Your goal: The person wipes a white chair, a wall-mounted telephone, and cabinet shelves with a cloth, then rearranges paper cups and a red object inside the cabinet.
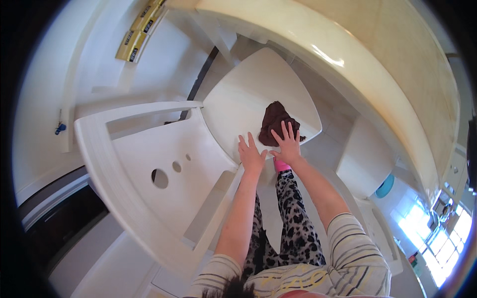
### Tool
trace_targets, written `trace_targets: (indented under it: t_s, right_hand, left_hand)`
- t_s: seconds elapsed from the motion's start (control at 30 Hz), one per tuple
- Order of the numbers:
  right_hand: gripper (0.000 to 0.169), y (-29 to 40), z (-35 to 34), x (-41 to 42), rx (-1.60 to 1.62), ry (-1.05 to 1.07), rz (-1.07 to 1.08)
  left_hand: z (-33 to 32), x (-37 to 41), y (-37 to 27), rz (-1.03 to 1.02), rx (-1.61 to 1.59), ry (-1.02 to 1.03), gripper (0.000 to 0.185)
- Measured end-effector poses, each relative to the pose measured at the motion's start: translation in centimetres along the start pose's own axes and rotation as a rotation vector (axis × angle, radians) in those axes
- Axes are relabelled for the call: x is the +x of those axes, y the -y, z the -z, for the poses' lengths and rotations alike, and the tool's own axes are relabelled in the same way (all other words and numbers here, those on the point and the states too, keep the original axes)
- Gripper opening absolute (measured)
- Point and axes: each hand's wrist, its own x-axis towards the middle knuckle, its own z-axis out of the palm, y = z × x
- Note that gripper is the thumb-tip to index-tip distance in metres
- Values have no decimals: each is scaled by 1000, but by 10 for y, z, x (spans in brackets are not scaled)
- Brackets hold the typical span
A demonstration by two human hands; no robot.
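A crumpled dark brown cloth lies on the seat of a white chair, near the seat's front corner. My right hand rests on the cloth's near part, palm down with the fingers spread. Just left of the cloth, my left hand is over the near edge of the seat, fingers apart and nothing in it. Whether its fingertips touch the seat, I cannot tell. The chair's backrest, pierced by round holes, stands to my left.
A glossy cream tabletop curves above the seat's far right side. Yellow boxes bearing writing stand at the upper left. A small blue object hangs on the left. Another white chair is at right, and a pink shoe shows below my hands.
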Motion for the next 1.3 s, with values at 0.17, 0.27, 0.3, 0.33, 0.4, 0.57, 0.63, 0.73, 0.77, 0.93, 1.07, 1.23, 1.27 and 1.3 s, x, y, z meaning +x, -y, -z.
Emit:
trace_targets:
  t_s: [0.17, 0.27, 0.3, 0.33, 0.4, 0.57, 0.63, 0.73, 0.77, 0.93, 1.07, 1.23, 1.27, 1.3]
  right_hand:
    - [87, -19, -53, 51, -35, -182, 112]
    - [82, -38, -51, 112, 6, -321, 88]
    - [78, -36, -42, 142, 9, -368, 30]
    - [74, -34, -30, 172, 32, -423, -27]
    - [69, -17, -12, 228, -2, -481, -147]
    - [60, 30, -51, 192, 33, -306, 252]
    - [64, 31, -69, 128, 186, -205, 469]
    - [64, -14, -63, 43, 135, -37, 455]
    - [64, -31, -53, 34, 77, -9, 416]
    - [60, -54, -30, 128, 108, -477, 66]
    - [50, 17, -31, 230, 79, -565, -36]
    - [44, 99, -63, 205, 7, -178, 475]
    - [40, 92, -61, 205, -1, -82, 519]
    - [40, 87, -56, 212, -46, -102, 514]
  left_hand:
    - [-31, 53, 54, 250, 310, 155, 122]
    - [-40, 52, 53, 212, 328, 124, 123]
    - [-37, 53, 55, 200, 328, 131, 123]
    - [-35, 58, 57, 181, 322, 129, 123]
    - [-41, 62, 60, 182, 336, 93, 128]
    - [-42, 55, 59, 190, 282, 82, 129]
    - [-40, 51, 70, 192, 269, 73, 128]
    - [-37, 44, 65, 219, 201, 70, 127]
    - [-35, 45, 63, 222, 202, 70, 126]
    - [-39, 42, 64, 234, 193, 62, 125]
    - [-42, 48, 56, 222, 148, 69, 127]
    - [-42, 43, 70, 205, 146, 24, 125]
    - [-41, 42, 73, 213, 146, 36, 125]
    - [-40, 43, 74, 216, 136, 19, 125]
